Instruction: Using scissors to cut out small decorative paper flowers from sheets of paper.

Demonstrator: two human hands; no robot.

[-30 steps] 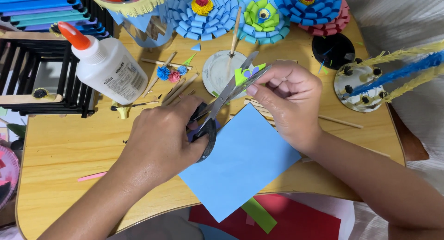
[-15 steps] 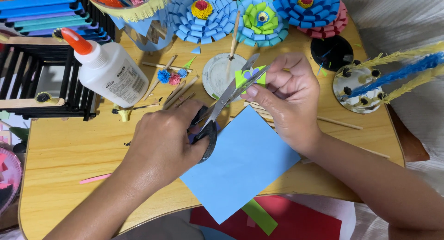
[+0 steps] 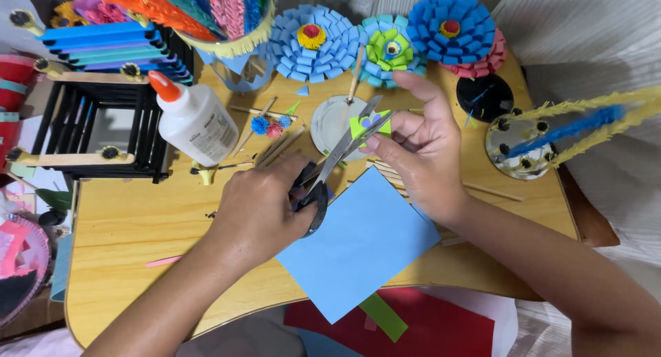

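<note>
My left hand (image 3: 265, 209) grips the black handles of a pair of scissors (image 3: 330, 168) over the wooden table (image 3: 131, 226). The blades point up and to the right, slightly apart, at a small lime-green paper piece (image 3: 368, 126). My right hand (image 3: 420, 150) pinches that green piece between thumb and fingers, with the other fingers spread. A light blue paper sheet (image 3: 354, 243) lies on the table under both hands, near the front edge.
A white glue bottle (image 3: 193, 123) with an orange cap lies at the left. A black slatted box (image 3: 96, 130) stands beyond it. Paper flowers (image 3: 313, 44) line the back. A round white lid (image 3: 334, 123), thin wooden sticks and red paper (image 3: 441, 329) are nearby.
The camera has pulled back slightly. My right hand's fingers have spread more while still pinching the green piece at the scissor blades. The left hand stays on the scissors.
</note>
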